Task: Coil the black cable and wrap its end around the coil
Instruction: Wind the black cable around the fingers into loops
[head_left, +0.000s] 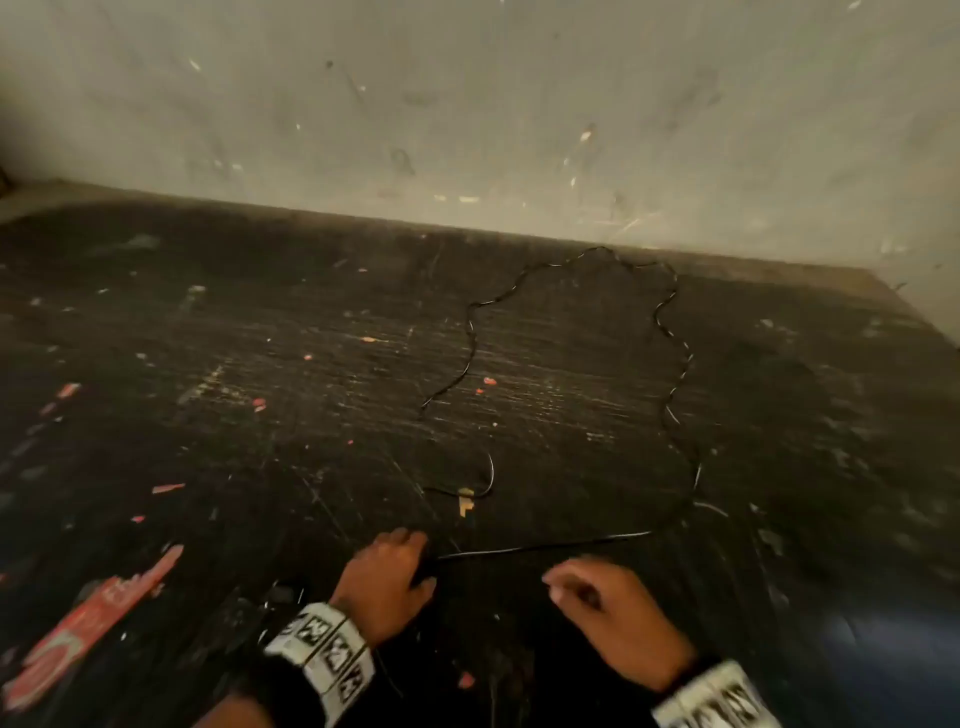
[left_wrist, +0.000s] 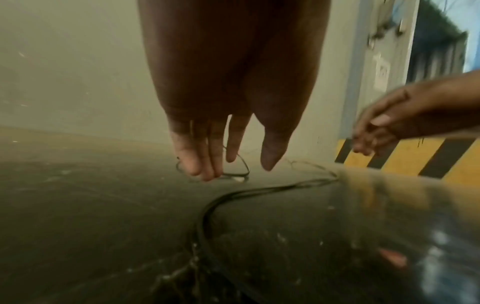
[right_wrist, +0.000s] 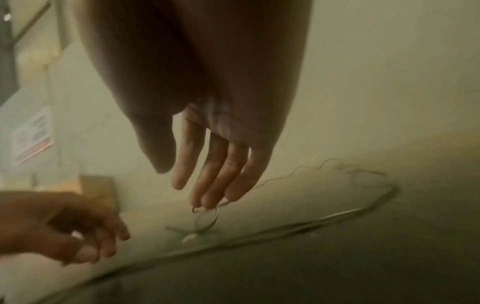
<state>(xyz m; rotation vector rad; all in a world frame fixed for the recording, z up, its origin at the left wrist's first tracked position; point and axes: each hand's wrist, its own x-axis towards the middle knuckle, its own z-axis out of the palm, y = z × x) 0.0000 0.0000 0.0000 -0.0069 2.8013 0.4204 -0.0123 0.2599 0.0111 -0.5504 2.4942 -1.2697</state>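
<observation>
My left hand (head_left: 387, 571) and right hand (head_left: 605, 605) hang loose, holding nothing, over the thin black cable (head_left: 545, 546) near the dark scratched tabletop's (head_left: 208, 467) front edge, ready to gather it.

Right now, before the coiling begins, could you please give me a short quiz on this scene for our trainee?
1. True or false: the black cable is already wound into a tight coil on the table.
2. Which hand is beside the cable's near end? A) left hand B) right hand C) neither
3. Short answer: what does the right hand hold?

Key: 1 false, it sprawls in one wide, loose loop; 2 A; 3 nothing, its fingers are straight above the table.
</observation>
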